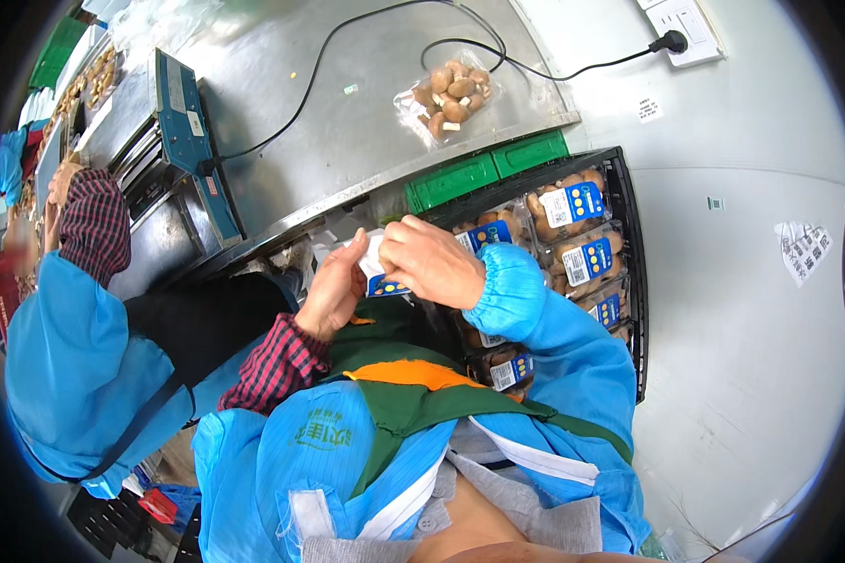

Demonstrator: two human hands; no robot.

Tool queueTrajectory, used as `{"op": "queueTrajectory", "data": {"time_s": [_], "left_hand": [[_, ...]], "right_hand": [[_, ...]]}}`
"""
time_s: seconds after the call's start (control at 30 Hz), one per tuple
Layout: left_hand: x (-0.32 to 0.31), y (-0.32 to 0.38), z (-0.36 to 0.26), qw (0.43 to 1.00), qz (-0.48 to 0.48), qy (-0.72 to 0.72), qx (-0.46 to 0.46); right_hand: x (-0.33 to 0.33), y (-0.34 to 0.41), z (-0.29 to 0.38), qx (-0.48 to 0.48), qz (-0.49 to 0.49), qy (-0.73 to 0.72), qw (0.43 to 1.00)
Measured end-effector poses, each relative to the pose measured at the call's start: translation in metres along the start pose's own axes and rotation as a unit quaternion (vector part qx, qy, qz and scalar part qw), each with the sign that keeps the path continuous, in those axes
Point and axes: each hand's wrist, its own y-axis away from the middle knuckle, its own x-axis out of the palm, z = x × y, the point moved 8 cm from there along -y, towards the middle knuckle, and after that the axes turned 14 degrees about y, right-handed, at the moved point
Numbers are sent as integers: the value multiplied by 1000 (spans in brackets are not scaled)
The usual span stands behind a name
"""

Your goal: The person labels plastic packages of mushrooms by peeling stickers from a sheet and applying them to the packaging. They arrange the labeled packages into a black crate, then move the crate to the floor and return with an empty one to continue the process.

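In front of my chest, my left hand (336, 287) pinches a white and blue printed label (387, 286) between thumb and fingers. My right hand (429, 260) reaches over the same label from the other side, its bent fingers on the upper edge. Whether this is one label or a small stack, I cannot tell. Just beyond my right wrist stands a black plastic crate (630, 338) holding several clear packs of brown mushrooms (583, 262), each with a blue and white label. One unlabelled bag of mushrooms (454, 95) lies on the steel table (274, 176).
A blue-sided weighing scale (183, 134) stands on the table at left, its black cable (317, 70) running to a wall socket (683, 32). A green crate (486, 172) sits below the table edge. Close on my left, a co-worker's blue sleeve (70, 331) reaches forward.
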Motion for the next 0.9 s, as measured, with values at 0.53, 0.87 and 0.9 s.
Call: {"op": "queueTrajectory", "data": {"time_s": [0.53,0.87,0.9], "left_hand": [[-31,19,-77,990,25,73,116],[-61,38,3,978,69,41,-193],[-65,37,6,976,71,25,-205]], "right_hand": [[-88,-50,-245,335,-33,-189,922],[-67,-68,-331,372,-20,-44,927],[-66,-69,-334,373,-9,-27,927]]}}
